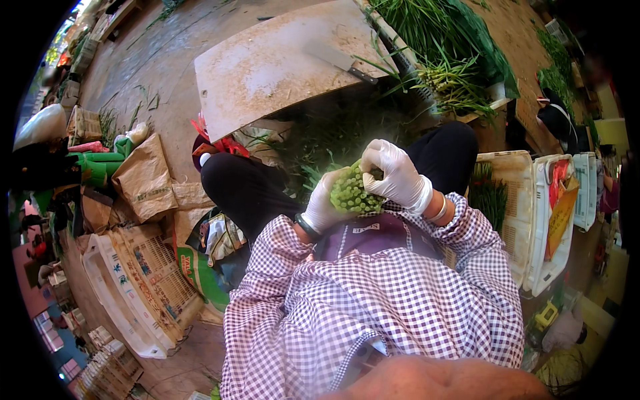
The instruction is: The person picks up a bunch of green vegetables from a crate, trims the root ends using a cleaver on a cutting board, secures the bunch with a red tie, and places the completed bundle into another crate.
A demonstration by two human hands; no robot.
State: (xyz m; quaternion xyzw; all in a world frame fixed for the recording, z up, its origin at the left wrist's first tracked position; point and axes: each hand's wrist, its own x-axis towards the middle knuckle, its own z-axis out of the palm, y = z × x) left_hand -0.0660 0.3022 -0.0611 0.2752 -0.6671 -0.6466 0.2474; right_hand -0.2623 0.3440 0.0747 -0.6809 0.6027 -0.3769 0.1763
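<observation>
bare skin (447,381) is filling the lower edge, and a checked shirt (380,287) is spreading just beyond it. far to the left, pale plastic crates (123,293) are leaning together, and a brown sack (145,177) is slumping above them. the left knee (233,183) is angling outward, leaving an open lap between the legs. beyond it a worn board (267,70) is lying tilted, bearing a knife (333,59) whose dark handle is pointing rightward, perhaps for easy reach. the gloved left hand (323,205) is wrapping around a bundle of green stalks (353,193) in front of the waist, ends facing the camera, probably so they are showing evenly. the gloved right hand (393,172) is touching the bundle's right side, fingers curling inward; i cannot tell whether they are pinching a stalk. the right knee (450,147) is standing between the hands and a heap of long greens (433,37), seemingly blocking a straight reach. farther right, more crates (512,183) are hemming in that side.
</observation>
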